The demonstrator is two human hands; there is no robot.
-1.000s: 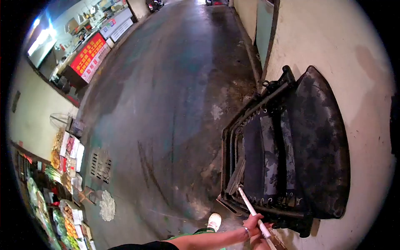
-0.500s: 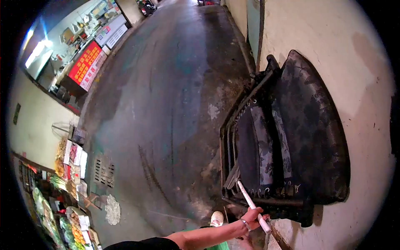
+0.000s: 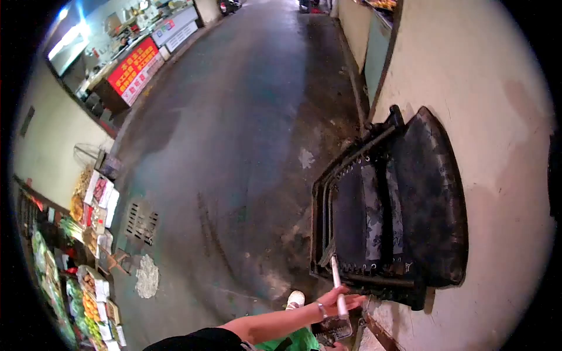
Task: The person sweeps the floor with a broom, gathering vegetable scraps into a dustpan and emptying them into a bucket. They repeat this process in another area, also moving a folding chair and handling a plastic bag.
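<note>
My left hand (image 3: pixel 348 300), with a band on its wrist, reaches across to the right at the lower middle. A pale pole (image 3: pixel 335 274) lies across its palm, with the thumb over by the pole and the other fingers loosened and pointing right. The pole's far end meets the lower left side of a folded black chair (image 3: pixel 433 210), which leans against the wall. Part of my right hand (image 3: pixel 339 347) shows at the bottom edge, its fingers mostly hidden. A dark flat object (image 3: pixel 332 330) sits just above it, beside green material (image 3: pixel 300 340).
A pale wall (image 3: pixel 497 175) runs along the right. Crates of fruit and vegetables (image 3: pixel 93 307) line the lower left, near a small wooden stool (image 3: pixel 115 260) and a floor drain (image 3: pixel 142 223). A counter with a red sign (image 3: pixel 136 65) stands farther up the alley.
The view has shifted, so the chair sits lower and looks smaller. The fingers of my left hand have loosened from their wrap around the pole, which now stands steeper. The dark flat object has come into sight.
</note>
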